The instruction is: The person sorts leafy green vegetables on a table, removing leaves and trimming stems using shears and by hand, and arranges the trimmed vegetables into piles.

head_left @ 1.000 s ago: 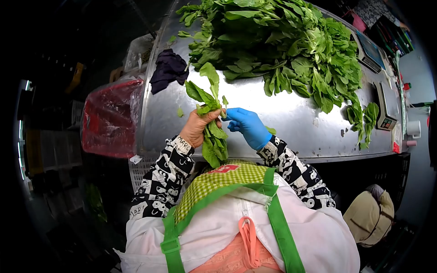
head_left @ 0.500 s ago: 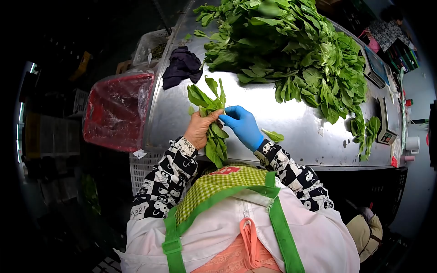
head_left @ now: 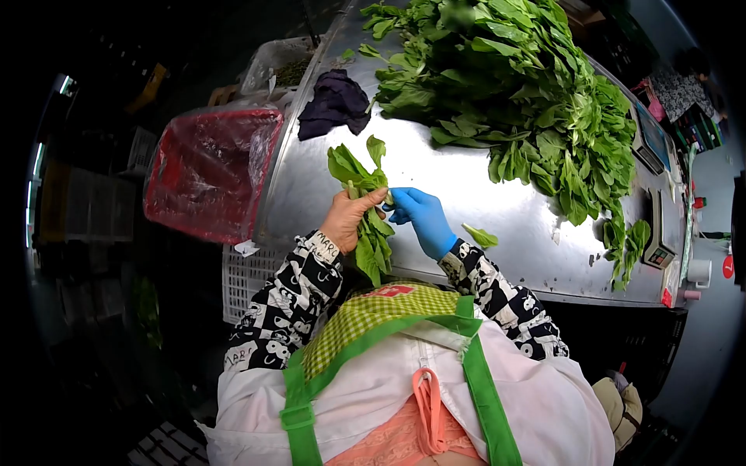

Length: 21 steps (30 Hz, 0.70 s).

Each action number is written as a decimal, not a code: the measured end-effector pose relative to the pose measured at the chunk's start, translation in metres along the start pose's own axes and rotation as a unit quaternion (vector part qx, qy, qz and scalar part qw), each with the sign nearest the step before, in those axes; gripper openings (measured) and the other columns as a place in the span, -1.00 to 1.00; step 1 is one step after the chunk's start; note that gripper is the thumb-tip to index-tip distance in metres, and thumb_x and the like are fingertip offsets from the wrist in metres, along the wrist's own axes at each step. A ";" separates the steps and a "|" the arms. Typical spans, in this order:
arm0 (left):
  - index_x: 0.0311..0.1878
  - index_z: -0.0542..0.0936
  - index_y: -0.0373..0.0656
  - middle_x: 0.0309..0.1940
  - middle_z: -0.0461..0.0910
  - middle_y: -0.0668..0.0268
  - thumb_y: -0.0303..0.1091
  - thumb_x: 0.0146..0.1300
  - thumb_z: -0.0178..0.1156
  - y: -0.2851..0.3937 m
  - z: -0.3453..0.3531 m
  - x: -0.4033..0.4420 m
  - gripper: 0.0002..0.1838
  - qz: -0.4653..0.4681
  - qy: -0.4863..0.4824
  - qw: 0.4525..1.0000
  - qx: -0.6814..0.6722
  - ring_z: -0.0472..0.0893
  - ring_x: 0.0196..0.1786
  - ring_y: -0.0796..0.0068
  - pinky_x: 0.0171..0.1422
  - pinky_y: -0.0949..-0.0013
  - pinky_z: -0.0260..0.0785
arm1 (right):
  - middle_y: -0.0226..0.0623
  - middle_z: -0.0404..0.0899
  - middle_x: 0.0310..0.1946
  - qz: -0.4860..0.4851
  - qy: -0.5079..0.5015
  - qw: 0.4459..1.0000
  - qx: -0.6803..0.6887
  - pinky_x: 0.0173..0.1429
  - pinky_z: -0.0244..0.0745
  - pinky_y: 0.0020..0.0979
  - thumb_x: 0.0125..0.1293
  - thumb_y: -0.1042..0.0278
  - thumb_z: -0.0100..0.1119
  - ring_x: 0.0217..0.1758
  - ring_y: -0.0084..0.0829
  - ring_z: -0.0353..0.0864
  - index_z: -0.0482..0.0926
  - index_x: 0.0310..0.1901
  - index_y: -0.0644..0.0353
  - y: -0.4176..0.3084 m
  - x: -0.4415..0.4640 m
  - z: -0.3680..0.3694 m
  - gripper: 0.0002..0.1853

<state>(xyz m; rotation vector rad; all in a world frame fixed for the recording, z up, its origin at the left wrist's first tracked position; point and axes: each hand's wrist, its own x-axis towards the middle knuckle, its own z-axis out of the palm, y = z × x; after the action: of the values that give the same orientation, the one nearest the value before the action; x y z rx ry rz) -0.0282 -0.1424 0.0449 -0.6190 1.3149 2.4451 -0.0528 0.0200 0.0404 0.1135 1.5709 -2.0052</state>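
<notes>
My bare left hand (head_left: 348, 220) is wrapped round a small bunch of leafy greens (head_left: 371, 245), holding it over the near edge of the metal table. Leaves stick out above and below the fist. On the right, my right hand (head_left: 422, 220), in a blue glove, pinches at the bunch close to my left thumb; its fingertips partly hide what they grip. A loose green leaf (head_left: 481, 236) lies on the table just right of the glove. Beyond both hands spreads a large heap of the same greens (head_left: 536, 101).
A dark crumpled cloth (head_left: 334, 105) lies on the metal table (head_left: 435, 167) at the back left. Left of the table is a red crate (head_left: 210, 175) lined with clear plastic, above a white basket (head_left: 247, 283). Scales (head_left: 660, 231) stand at the right edge. Another person (head_left: 684, 85) is at far right.
The view has shifted slightly, so the table and heap appear a little to the right. My gloved fingers have turned slightly at the bunch; my left hand keeps its grip.
</notes>
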 end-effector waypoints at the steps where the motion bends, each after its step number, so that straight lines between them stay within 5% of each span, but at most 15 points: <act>1: -0.17 0.53 -0.25 -0.41 0.55 0.33 -0.36 0.11 0.35 0.000 -0.002 0.000 -0.72 -0.003 -0.009 1.000 -0.003 0.53 -0.48 0.53 -0.48 0.39 0.50 | -0.38 0.60 -0.34 0.000 -0.014 1.000 -0.021 -0.22 0.39 -0.57 0.29 0.19 0.13 -0.38 -0.59 0.52 0.57 -0.14 0.27 0.001 0.000 0.000 -0.71; 7: -0.17 0.54 -0.24 -0.39 0.55 0.35 -0.34 0.12 0.35 -0.005 -0.008 0.000 -0.72 -0.011 -0.010 1.000 -0.023 0.52 -0.43 0.53 -0.40 0.43 0.46 | -0.37 0.61 -0.38 0.015 -0.016 0.997 -0.079 -0.22 0.40 -0.57 0.27 0.27 0.14 -0.37 -0.61 0.52 0.57 -0.17 0.31 0.005 0.004 0.008 -0.75; 13: -0.17 0.53 -0.24 -0.38 0.54 0.36 -0.35 0.14 0.34 -0.020 -0.004 0.007 -0.74 0.064 0.061 0.995 -0.045 0.51 -0.43 0.51 -0.40 0.41 0.45 | -0.33 0.59 -0.39 -0.013 0.086 0.995 -0.038 -0.22 0.38 -0.57 0.27 0.26 0.15 -0.36 -0.57 0.53 0.53 -0.20 0.29 0.016 0.019 0.028 -0.76; 16: -0.16 0.52 -0.16 -0.34 0.54 0.35 -0.38 0.15 0.31 -0.019 -0.003 0.013 -0.78 0.149 0.162 0.972 -0.084 0.53 -0.41 0.51 -0.37 0.39 0.46 | -0.30 0.58 -0.32 0.013 0.111 0.992 0.055 -0.23 0.42 -0.49 0.24 0.22 0.17 -0.34 -0.49 0.57 0.53 -0.19 0.28 0.021 0.039 0.037 -0.73; 19: -0.18 0.53 -0.20 -0.33 0.54 0.36 -0.33 0.16 0.32 0.002 -0.006 0.003 -0.77 0.110 0.224 0.959 -0.137 0.52 -0.43 0.48 -0.42 0.37 0.42 | -0.28 0.58 -0.31 0.017 0.090 0.991 0.100 -0.22 0.45 -0.45 0.25 0.24 0.15 -0.31 -0.44 0.59 0.54 -0.16 0.31 0.018 0.073 0.033 -0.72; 20: -0.18 0.53 -0.20 -0.34 0.53 0.35 -0.31 0.15 0.33 -0.002 -0.017 0.002 -0.75 0.151 0.211 0.962 -0.079 0.52 -0.43 0.49 -0.42 0.37 0.43 | -0.25 0.58 -0.29 -0.202 0.000 0.959 -0.200 -0.23 0.47 -0.42 0.26 0.20 0.15 -0.33 -0.39 0.60 0.55 -0.14 0.31 0.032 0.105 0.015 -0.69; 21: -0.19 0.53 -0.20 -0.35 0.53 0.35 -0.31 0.14 0.34 0.000 -0.021 -0.002 -0.75 0.141 0.193 0.970 -0.045 0.52 -0.44 0.49 -0.43 0.38 0.43 | -0.23 0.59 -0.28 -0.296 -0.020 0.824 -0.483 -0.24 0.49 -0.41 0.25 0.12 0.16 -0.32 -0.36 0.62 0.56 -0.13 0.29 -0.010 0.105 0.017 -0.64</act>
<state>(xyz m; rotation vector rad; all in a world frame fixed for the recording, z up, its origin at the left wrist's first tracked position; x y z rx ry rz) -0.0212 -0.1601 0.0355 -1.0402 1.5318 2.7198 -0.1395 -0.0348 0.0110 -0.8990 2.6067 -1.2866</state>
